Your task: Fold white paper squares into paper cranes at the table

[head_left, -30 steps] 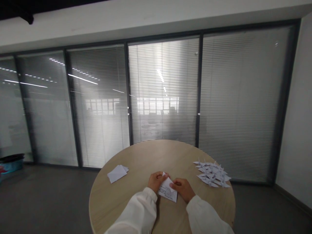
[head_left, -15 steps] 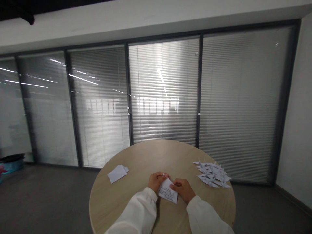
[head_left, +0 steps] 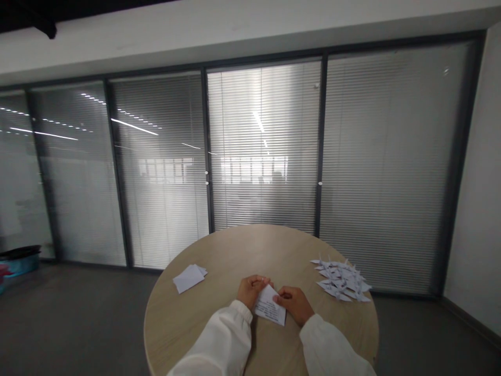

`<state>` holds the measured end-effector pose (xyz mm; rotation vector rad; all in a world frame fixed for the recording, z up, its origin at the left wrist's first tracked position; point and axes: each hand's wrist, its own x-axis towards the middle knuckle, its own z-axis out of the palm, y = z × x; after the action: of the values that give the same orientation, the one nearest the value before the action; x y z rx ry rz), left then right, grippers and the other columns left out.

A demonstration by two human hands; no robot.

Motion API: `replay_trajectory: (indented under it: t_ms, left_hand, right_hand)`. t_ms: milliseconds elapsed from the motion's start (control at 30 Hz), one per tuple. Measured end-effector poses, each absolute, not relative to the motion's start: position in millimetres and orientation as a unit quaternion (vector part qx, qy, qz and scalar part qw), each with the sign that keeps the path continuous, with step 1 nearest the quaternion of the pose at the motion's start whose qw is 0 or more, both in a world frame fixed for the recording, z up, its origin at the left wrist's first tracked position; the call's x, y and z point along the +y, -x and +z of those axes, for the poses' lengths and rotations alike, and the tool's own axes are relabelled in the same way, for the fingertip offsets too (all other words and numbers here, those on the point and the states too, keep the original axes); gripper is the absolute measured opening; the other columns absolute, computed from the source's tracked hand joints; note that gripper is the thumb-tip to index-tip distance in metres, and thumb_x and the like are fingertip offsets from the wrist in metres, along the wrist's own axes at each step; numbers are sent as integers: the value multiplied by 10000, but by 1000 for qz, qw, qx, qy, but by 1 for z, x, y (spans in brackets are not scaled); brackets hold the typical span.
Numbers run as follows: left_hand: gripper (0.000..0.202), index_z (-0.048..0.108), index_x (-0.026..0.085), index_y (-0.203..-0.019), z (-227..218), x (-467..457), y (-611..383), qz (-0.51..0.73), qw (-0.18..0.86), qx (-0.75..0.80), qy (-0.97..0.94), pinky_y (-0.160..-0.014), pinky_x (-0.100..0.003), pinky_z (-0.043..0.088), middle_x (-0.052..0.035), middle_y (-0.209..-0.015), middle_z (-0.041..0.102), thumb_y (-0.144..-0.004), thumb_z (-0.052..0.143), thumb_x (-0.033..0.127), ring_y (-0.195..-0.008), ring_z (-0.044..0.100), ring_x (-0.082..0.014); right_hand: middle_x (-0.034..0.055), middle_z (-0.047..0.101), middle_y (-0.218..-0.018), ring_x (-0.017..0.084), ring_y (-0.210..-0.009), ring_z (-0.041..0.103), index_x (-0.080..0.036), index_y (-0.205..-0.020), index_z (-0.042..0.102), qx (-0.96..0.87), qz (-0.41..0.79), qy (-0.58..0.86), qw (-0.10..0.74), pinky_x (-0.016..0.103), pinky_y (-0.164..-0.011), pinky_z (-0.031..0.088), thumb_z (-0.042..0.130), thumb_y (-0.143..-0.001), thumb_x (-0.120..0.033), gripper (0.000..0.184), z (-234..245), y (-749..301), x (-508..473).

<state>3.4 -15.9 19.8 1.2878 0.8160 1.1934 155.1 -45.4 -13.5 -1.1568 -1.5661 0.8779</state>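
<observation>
A white sheet of paper [head_left: 269, 305] with printed lines on it, folded, sits at the near part of the round wooden table [head_left: 219, 250]. My left hand [head_left: 252, 291] pinches the sheet's upper corner between thumb and fingers. My right hand [head_left: 294, 305] grips its right side. A small stack of folded white paper [head_left: 189, 278] lies to the left of my hands, out of reach of my fingers. On the right is a pile of several white origami cranes [head_left: 341, 281], apart from both hands. White sleeves cover both my forearms.
Behind the table stands a glass partition with grey frames and inner blinds [head_left: 262, 146]. A white wall [head_left: 473, 209] closes the right side. A blue bin [head_left: 18, 266] stands on the grey floor at the far left.
My hands have barely moved. The paper's upper tip shows less above my left fingers than a second ago.
</observation>
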Motion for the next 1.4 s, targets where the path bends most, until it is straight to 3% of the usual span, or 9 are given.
replay_trajectory:
  t_ms: [133, 267, 433, 667, 833, 1067, 1400]
  left_hand:
    - [343, 648, 89, -629, 18, -13, -1, 506, 562, 340, -558, -484, -238, 431, -85, -597, 671, -507, 705, 405, -489, 578, -149]
    - [359, 655, 83, -657, 16, -11, 1, 501, 550, 329, -581, -511, -228, 428, -82, -598, 666, -598, 634, 436, -519, 583, -145]
    - [394, 658, 82, -662, 24, -21, -1, 513, 509, 348, -598, -452, -216, 399, -64, -540, 644, -633, 584, 468, -467, 558, -135]
    - [428, 631, 100, -607, 23, -19, -2, 517, 490, 374, -593, -470, -226, 417, -61, -544, 643, -590, 583, 525, -486, 564, -146]
    - [408, 622, 108, -706, 15, -10, -2, 492, 523, 377, -585, -471, -229, 418, -58, -590, 654, -552, 640, 486, -487, 562, -141]
    - [347, 569, 124, -532, 16, -17, -5, 452, 535, 379, -604, -429, -205, 369, 12, -462, 569, -413, 741, 401, -419, 498, -103]
    - [311, 569, 119, -523, 19, -21, -5, 443, 527, 386, -614, -431, -208, 375, -1, -479, 589, -430, 735, 365, -445, 524, -120]
  right_hand:
    - [22, 657, -616, 157, -584, 588, -139, -633, 618, -639, 357, 481, 483, 229, -536, 428, 589, -618, -433, 295, -14, -155, -44]
    - [24, 656, -616, 156, -584, 586, -137, -630, 616, -639, 359, 477, 484, 227, -532, 426, 591, -616, -438, 302, -16, -156, -44]
    - [24, 657, -622, 154, -594, 585, -139, -634, 620, -639, 370, 473, 480, 227, -545, 428, 598, -609, -429, 292, -11, -155, -47]
    - [17, 647, -582, 152, -564, 582, -134, -597, 606, -621, 407, 459, 487, 228, -525, 423, 620, -584, -402, 269, -6, -155, -50]
    - [18, 649, -570, 157, -567, 585, -134, -588, 606, -612, 415, 459, 492, 233, -527, 425, 631, -575, -422, 289, -7, -156, -50]
    - [39, 668, -625, 171, -604, 595, -130, -630, 627, -609, 407, 464, 499, 249, -559, 443, 623, -575, -463, 338, -7, -156, -49]
    - [18, 625, -594, 146, -582, 550, -135, -612, 626, -663, 341, 457, 486, 217, -526, 397, 531, -667, -446, 330, -6, -157, -49]
